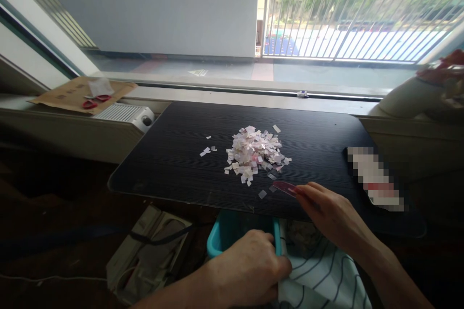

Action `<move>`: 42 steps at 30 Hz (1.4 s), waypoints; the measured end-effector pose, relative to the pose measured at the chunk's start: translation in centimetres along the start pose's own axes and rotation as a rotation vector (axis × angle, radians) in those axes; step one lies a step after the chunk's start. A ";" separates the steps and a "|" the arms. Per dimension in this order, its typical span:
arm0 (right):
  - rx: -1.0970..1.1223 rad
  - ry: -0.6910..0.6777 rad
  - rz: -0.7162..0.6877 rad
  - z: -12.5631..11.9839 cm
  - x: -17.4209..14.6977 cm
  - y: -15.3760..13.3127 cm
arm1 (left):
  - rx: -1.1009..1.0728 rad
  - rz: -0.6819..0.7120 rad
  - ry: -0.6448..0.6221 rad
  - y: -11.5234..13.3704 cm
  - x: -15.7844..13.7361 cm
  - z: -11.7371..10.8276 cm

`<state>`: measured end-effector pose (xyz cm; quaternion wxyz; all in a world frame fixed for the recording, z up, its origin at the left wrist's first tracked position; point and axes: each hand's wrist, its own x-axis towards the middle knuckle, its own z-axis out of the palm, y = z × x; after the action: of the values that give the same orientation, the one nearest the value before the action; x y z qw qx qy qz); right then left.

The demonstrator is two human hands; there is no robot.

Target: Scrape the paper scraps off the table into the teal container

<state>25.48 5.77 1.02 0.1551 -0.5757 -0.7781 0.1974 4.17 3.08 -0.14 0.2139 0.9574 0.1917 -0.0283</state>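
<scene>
Near-right of a pale square-flaked heap (pixel 254 147), the right hand (pixel 328 210) pinches a translucent pink strip (pixel 283 187); the left hand (pixel 251 263) grips a turquoise plastic bin (pixel 215 242).

"Where does your right hand (pixel 324 208) have room?"

"You have bare black tabletop (pixel 315 145) between the heap of paper bits (pixel 255 148) and the dark pixelated object (pixel 375 178). Those 2 hem you in on either side."

"And to your left?"

"A wide bare stretch, though loose bits (pixel 205 151) lie in your way near the heap. Below the front edge, your left hand (pixel 255 263) and the teal bin (pixel 213 243) block the passage."
</scene>
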 end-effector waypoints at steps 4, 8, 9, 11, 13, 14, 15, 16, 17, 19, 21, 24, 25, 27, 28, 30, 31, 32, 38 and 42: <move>0.088 -0.076 -0.017 0.3 -1.2 -0.4 | 0.016 0.012 -0.005 0.0 0.1 -0.1; 0.155 -0.092 -0.017 0.6 -1.8 -0.5 | 0.002 0.012 0.017 0.0 0.2 -0.1; 0.159 -0.072 -0.004 0.6 -1.9 -0.5 | -0.001 0.013 0.013 0.0 0.2 -0.1; 0.169 -0.063 0.010 0.6 -2.1 -0.5 | 0.006 0.010 0.007 0.1 0.1 0.0; 0.195 -0.122 -0.001 0.7 -2.4 -0.5 | 0.013 0.004 0.017 0.2 0.1 0.0; 0.212 -0.163 -0.008 0.7 -2.5 -0.6 | 0.016 0.002 0.027 0.2 0.1 0.0; 0.227 -0.191 -0.013 0.7 -2.7 -0.6 | 0.016 0.001 0.035 0.2 0.1 0.0; 0.237 -0.199 -0.012 0.8 -2.8 -0.6 | 0.016 0.002 0.038 0.2 0.1 0.0; 0.240 -0.185 -0.007 0.8 -2.9 -0.6 | 0.018 0.002 0.037 0.2 0.1 0.0; 0.233 -0.128 0.010 0.9 -3.1 -0.5 | 0.027 0.001 0.030 0.2 0.1 -0.1; 0.228 -0.117 0.016 1.0 -3.3 -0.4 | 0.026 0.007 0.027 0.1 0.1 -0.2; 0.258 -0.192 -0.002 1.0 -3.5 -0.3 | 0.011 0.014 0.022 0.1 0.1 -0.3; 0.268 -0.190 -0.005 1.0 -3.5 -0.2 | 0.009 0.013 0.018 0.1 0.1 -0.3; 0.268 -0.133 0.009 1.0 -3.5 0.1 | 0.015 0.007 0.010 0.1 0.1 -0.4; 0.265 -0.106 0.018 1.0 -3.4 0.2 | 0.018 0.008 0.008 0.1 0.2 -0.3; 0.263 -0.104 0.030 1.0 -3.4 0.3 | 0.022 0.008 0.010 0.2 0.2 -0.3; 0.270 -0.131 0.027 1.0 -3.3 0.2 | 0.020 0.008 0.014 0.2 0.2 -0.3; 0.281 -0.165 0.019 0.9 -3.2 0.0 | 0.016 0.007 0.019 0.2 0.2 -0.2; 0.293 -0.104 -0.003 0.7 -1.7 -0.3 | 0.033 0.004 0.027 0.2 0.1 -0.2; 0.255 -0.083 -0.032 0.7 -0.5 -0.4 | 0.036 -0.003 0.015 0.1 0.1 -0.2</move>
<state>25.00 5.13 0.61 0.1979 -0.5301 -0.7616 0.3159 4.33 3.07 0.06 0.1949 0.9611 0.1940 -0.0247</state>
